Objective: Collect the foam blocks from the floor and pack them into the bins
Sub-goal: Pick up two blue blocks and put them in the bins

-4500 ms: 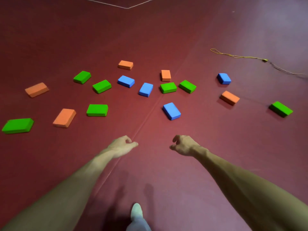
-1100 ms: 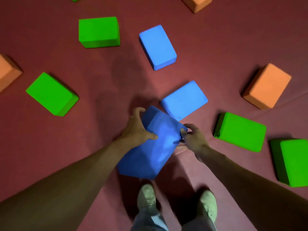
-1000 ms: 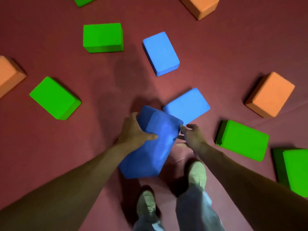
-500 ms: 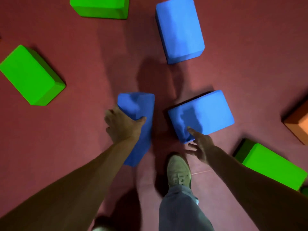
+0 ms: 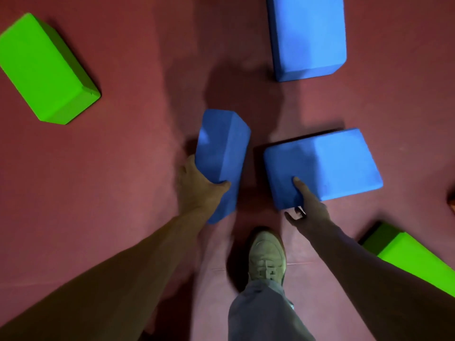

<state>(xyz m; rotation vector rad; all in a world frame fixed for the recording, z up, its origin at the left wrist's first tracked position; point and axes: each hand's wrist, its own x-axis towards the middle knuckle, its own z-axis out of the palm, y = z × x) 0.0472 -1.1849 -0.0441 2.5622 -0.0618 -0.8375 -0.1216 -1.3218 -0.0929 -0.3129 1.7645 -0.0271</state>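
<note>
Foam blocks (image 5: 320, 25) lie scattered on a dark red floor (image 5: 123, 168), seen from above by the person gathering them. Counted: three blue, two green, and a sliver of one orange block (image 5: 452, 204) at the right edge.

The far blue block (image 5: 306, 45) and the left green block (image 5: 44, 70) lie untouched. The right green block (image 5: 418, 262) is near and partly cut off. The middle blue block (image 5: 327, 163) lies flat, right of centre. The carried blue block (image 5: 221, 156) is held on end, gripped round its near part by the left hand (image 5: 199, 190).

The right hand (image 5: 309, 207), open and just short of the middle blue block half a second ago, now has its thumb on the top face and its fingers curled under the near corner. A second pickup is probably starting. One pale shoe (image 5: 267, 252) stands near. No bins are in view.
</note>
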